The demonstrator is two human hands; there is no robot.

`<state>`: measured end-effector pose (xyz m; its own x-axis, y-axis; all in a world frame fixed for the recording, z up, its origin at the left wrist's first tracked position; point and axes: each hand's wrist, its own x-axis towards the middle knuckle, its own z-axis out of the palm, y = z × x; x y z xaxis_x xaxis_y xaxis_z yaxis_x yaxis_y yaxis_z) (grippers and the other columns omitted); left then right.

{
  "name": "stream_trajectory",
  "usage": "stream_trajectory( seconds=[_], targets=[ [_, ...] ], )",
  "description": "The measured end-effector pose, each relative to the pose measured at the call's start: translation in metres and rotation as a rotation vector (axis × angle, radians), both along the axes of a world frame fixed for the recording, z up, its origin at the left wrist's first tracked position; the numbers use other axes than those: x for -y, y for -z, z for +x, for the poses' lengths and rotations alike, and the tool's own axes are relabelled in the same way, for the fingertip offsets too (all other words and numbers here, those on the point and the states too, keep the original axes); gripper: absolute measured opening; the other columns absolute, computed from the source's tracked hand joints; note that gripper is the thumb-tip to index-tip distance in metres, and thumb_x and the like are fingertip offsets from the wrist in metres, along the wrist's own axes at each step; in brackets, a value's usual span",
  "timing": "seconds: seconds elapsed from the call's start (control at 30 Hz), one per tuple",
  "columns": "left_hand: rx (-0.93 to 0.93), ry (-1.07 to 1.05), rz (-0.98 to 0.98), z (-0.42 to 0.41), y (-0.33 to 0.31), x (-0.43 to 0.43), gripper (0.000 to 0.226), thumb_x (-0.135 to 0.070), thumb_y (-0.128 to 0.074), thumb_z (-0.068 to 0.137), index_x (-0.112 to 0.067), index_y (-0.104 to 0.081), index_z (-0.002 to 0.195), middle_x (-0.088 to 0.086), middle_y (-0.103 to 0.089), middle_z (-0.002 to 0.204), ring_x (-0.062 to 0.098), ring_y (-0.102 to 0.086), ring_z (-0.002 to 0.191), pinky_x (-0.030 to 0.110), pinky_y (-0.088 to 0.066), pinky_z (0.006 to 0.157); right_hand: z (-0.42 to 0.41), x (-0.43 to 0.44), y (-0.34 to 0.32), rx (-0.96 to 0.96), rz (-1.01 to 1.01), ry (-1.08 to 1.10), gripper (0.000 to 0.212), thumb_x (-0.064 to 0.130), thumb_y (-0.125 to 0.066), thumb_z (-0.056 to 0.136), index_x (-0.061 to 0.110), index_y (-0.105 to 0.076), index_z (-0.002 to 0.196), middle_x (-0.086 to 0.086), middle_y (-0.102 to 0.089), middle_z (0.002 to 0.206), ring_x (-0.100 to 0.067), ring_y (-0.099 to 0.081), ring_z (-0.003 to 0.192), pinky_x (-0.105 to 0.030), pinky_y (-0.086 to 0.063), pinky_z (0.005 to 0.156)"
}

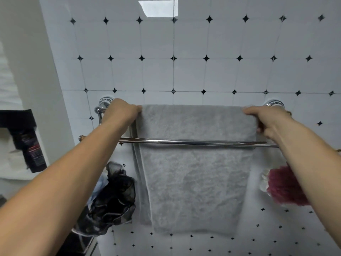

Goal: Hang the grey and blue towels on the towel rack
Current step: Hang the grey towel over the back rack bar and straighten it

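We've got both hands on the top edge of the grey towel (195, 163) right now: left hand (121, 111) pinching the left corner, right hand (265, 120) closed on the right corner, fingers wrapped over the fold where it goes over the back bar. The towel is already draped on the towel rack (184, 141), hanging down behind the front chrome bar and reaching well below it. Holding it at both ends like this looks like we're squaring it up so it sits even between the two wall mounts, at least that's our read

Blue towel isn't anywhere in view, so that half of the job looks not yet done. The front bar is bare, probably where it ends up

Stuff around: a black mesh pouf (112, 198) hangs just beside the towel's lower left edge, and a dark red pouf (284, 185) sits off the right side, partly hidden by our forearm. Neither touches the top edge, but the black one crowds the hanging part a bit
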<state>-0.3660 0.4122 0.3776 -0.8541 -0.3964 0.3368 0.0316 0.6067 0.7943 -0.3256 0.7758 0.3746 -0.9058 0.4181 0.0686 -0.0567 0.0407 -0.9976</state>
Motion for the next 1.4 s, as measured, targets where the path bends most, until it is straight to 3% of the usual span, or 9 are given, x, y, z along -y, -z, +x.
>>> stream_trajectory(
  seconds=[0.1,0.23,0.53,0.73,0.87,0.93,1.03,1.27,1.4],
  targets=[
    [-0.032,-0.112,-0.197,0.001,-0.012,-0.004,0.036,-0.034,-0.057,0.078,-0.004,-0.066,0.097,0.019,-0.061,0.115,0.040,-0.062,0.097,0.042,-0.051,0.080,0.000,-0.001,0.000,-0.059,0.056,0.010,0.029,0.003,-0.073,0.077,0.018,-0.050,0.066,0.000,-0.056,0.065,-0.006,-0.055,0.041,-0.009,-0.034,0.031],
    [-0.038,-0.069,-0.178,0.001,-0.027,0.009,0.023,-0.023,-0.054,0.085,-0.001,-0.060,0.082,0.020,-0.065,0.084,0.036,-0.062,0.072,0.038,-0.048,0.064,0.003,-0.008,-0.002,-0.050,0.014,0.029,0.038,0.001,-0.077,0.074,0.020,-0.045,0.080,-0.003,-0.055,0.080,-0.013,-0.053,0.063,-0.026,-0.040,0.049],
    [-0.047,-0.260,-0.438,-0.006,0.004,0.023,0.037,-0.033,-0.048,0.096,-0.003,-0.063,0.110,0.024,-0.063,0.117,0.043,-0.059,0.107,0.042,-0.044,0.081,0.002,-0.007,0.010,-0.028,-0.004,0.012,0.038,0.000,-0.073,0.079,0.020,-0.042,0.072,0.000,-0.045,0.064,-0.001,-0.036,0.027,-0.008,-0.021,0.030],
    [-0.204,-0.176,-0.140,-0.004,0.012,0.027,0.032,-0.037,-0.060,0.085,-0.009,-0.060,0.070,0.023,-0.068,0.092,0.039,-0.060,0.085,0.038,-0.044,0.071,0.015,-0.004,0.008,0.018,0.202,0.102,0.024,0.044,-0.074,0.078,0.021,-0.064,0.077,0.007,-0.062,0.069,0.003,-0.050,0.033,-0.012,-0.031,0.034],
    [-0.224,-0.064,0.200,0.001,0.022,0.030,0.037,-0.036,-0.073,0.069,-0.017,-0.048,0.050,0.009,-0.062,0.064,0.029,-0.059,0.066,0.041,-0.054,0.076,0.010,0.015,0.012,-0.027,0.143,0.021,0.022,0.029,-0.078,0.078,0.018,-0.060,0.070,0.007,-0.064,0.061,0.002,-0.051,0.030,-0.008,-0.027,0.026],
    [-0.222,-0.003,0.308,0.000,0.023,0.032,0.037,-0.026,-0.078,0.065,-0.018,-0.046,0.048,0.000,-0.051,0.055,0.021,-0.051,0.059,0.036,-0.054,0.070,0.005,0.021,0.013,-0.060,0.107,0.024,0.020,0.019,-0.081,0.074,0.015,-0.062,0.073,0.003,-0.065,0.071,-0.003,-0.059,0.044,-0.008,-0.042,0.038],
    [-0.202,0.041,0.311,-0.002,0.021,0.032,0.037,-0.016,-0.076,0.066,-0.019,-0.044,0.048,-0.001,-0.046,0.053,0.017,-0.045,0.054,0.029,-0.044,0.061,0.003,0.018,0.012,-0.084,0.079,0.040,0.019,0.012,-0.082,0.073,0.011,-0.064,0.078,-0.001,-0.067,0.079,-0.010,-0.064,0.058,-0.020,-0.055,0.054],
    [-0.168,0.142,0.208,-0.004,0.034,0.023,0.024,-0.016,-0.079,0.072,-0.015,-0.058,0.061,-0.002,-0.061,0.063,0.011,-0.054,0.055,0.020,-0.044,0.056,0.017,-0.008,0.012,-0.095,0.121,0.120,0.022,0.015,-0.080,0.076,0.015,-0.058,0.070,0.018,-0.061,0.040,0.004,-0.056,0.033,-0.006,-0.032,0.029],
    [-0.231,0.080,0.207,-0.005,0.024,0.021,0.018,-0.024,-0.075,0.073,-0.017,-0.061,0.063,-0.006,-0.055,0.057,0.012,-0.050,0.051,0.021,-0.044,0.054,0.019,-0.006,0.010,-0.103,0.157,0.115,0.022,0.015,-0.083,0.073,0.015,-0.061,0.070,0.012,-0.068,0.054,0.000,-0.062,0.042,-0.005,-0.035,0.032]
  ],
)
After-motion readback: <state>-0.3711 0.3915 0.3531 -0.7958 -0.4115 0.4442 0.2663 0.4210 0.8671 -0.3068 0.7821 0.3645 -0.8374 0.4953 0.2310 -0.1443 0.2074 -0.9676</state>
